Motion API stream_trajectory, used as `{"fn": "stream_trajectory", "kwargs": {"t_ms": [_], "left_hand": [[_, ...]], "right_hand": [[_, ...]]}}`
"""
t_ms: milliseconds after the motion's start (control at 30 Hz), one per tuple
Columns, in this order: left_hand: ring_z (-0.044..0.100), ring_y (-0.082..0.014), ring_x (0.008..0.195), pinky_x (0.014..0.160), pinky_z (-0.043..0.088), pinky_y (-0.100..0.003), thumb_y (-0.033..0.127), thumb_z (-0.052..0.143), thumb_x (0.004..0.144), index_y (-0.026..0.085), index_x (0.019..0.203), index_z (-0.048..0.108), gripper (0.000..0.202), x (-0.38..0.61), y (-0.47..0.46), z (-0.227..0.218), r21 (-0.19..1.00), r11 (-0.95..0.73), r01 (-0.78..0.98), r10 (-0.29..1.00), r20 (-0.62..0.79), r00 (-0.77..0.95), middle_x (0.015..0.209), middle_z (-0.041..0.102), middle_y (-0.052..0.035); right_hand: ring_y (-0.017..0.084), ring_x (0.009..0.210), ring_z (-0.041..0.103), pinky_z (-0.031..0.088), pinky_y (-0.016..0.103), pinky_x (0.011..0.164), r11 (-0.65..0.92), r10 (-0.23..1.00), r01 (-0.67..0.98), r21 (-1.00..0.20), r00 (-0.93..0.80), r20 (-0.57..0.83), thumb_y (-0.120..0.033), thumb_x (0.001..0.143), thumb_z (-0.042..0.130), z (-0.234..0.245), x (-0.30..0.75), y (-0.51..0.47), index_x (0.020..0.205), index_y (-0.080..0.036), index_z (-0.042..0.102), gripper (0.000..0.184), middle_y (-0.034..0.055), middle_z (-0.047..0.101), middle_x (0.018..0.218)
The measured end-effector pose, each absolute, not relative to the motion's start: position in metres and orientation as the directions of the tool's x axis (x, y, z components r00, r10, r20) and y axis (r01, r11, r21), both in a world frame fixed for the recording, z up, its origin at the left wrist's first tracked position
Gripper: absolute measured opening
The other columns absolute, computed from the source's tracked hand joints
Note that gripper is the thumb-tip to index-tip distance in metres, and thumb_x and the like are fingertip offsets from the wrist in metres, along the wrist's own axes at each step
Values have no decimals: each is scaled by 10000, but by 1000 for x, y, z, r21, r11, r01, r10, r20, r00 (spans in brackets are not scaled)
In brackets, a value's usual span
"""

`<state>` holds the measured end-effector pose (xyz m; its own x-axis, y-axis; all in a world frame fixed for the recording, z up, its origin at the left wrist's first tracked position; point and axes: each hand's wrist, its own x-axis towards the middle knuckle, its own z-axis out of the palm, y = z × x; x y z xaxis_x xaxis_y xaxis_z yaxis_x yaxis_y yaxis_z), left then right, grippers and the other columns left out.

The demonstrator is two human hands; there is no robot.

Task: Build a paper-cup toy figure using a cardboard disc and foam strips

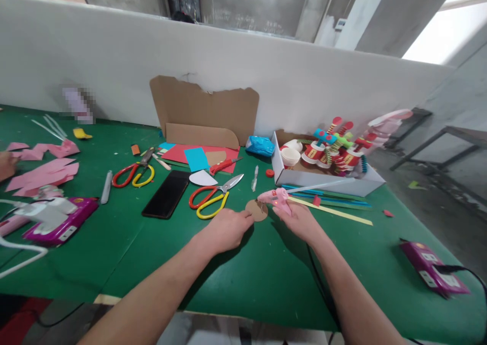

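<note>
Left hand: A person's left hand (232, 229) pinches the left edge of a round cardboard disc (254, 213) over a green tabletop (266, 274)
Right hand: The right hand (300, 219) grips a pink glue gun (280, 202) just right of the disc, a clear glue stick (327, 183) jutting from its rear
Nozzle: At the disc's upper right; whether it touches cannot be told
Scissors: A red-and-yellow-handled pair (233, 182) lies near the disc, to its left
Phone: A black phone (166, 194) rests farther left of the disc
White box: An open carton (299, 177) sits beyond and right of the disc, holding red-and-white cups (313, 153)
Co-worker: Another person's hand (6, 166) appears well left of the disc beside pink paper pieces (43, 176), its hold unclear
</note>
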<state>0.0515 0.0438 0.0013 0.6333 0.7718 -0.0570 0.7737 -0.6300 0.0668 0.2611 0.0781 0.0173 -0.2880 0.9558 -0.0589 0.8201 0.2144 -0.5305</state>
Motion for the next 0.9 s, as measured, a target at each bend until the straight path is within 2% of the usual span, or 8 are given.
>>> {"fn": "stream_trajectory", "kwargs": {"t_ms": [133,267,600,767,900], "left_hand": [[654,-197,757,675,523,-320,121,470,785,176,1024,588,272,51,44,0,72,-625,777,776,-53,628,1044,647,-91],[654,-190,751,660,517,-308,117,465,783,182,1009,587,265,51,44,1,65,-626,777,776,-45,629,1038,653,-83],[662,-226,774,646,514,-340,122,459,792,179,1004,579,251,51,44,3,81,-627,774,772,-62,632,1027,651,-87],[660,-213,768,642,509,-318,127,460,792,181,1024,573,264,51,44,2,66,-627,776,773,-66,631,1047,651,-80],[658,-206,760,635,499,-302,132,481,798,178,993,579,223,52,44,3,71,-625,778,776,-56,628,1020,655,-75]], "right_hand": [[249,870,642,456,326,777,201,958,842,-500,-275,-77,-393,854,452,19,260,78,903,-183,684,316,92,708,908],[238,935,636,448,316,820,215,957,827,-520,-286,-58,-360,860,457,20,258,78,968,-191,682,301,86,706,981],[234,872,642,449,318,800,198,953,822,-535,-289,-91,-393,858,443,16,258,79,923,-178,683,329,81,708,903],[235,917,635,442,312,820,200,954,823,-532,-288,-86,-379,862,436,17,257,79,951,-178,673,324,90,703,981],[233,862,639,452,311,779,194,961,825,-530,-270,-68,-388,837,464,17,258,79,903,-179,672,302,88,701,906]]}}
